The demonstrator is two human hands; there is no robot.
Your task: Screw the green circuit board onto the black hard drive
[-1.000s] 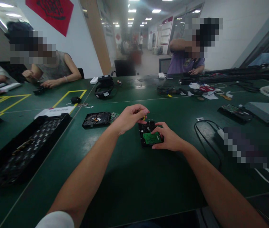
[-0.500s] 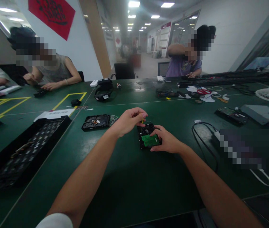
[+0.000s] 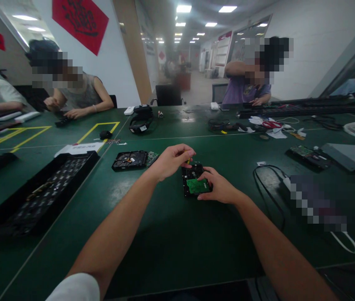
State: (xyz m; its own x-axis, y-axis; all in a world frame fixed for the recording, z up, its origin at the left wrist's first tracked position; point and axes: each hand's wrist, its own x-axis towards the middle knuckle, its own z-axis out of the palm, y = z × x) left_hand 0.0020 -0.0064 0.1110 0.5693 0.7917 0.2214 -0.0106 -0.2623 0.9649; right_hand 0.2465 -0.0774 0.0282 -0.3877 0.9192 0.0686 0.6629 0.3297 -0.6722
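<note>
A black hard drive [image 3: 185, 189] with a green circuit board [image 3: 198, 185] on its face lies on the table in front of me. My right hand [image 3: 217, 186] grips it from the right side, the thumb near its lower edge and the fingers over the board's right end. Above the drive's far edge, my left hand [image 3: 177, 159] is closed in a pinch. A small yellow piece [image 3: 189, 161] shows between its fingertips; the fingers hide the rest, so its kind is unclear.
To the left lie another hard drive [image 3: 130, 160], a loose circuit board [image 3: 152, 157] and a long black tray [image 3: 80, 167]. On the right are a cable [image 3: 263, 186], a further drive [image 3: 309, 157] and a grey box [image 3: 347, 156]. Several people sit across the green table [image 3: 165, 242].
The view has turned slightly left, so the surroundings sit a little further right. Both hands keep nearly the same hold at the hard drive.
</note>
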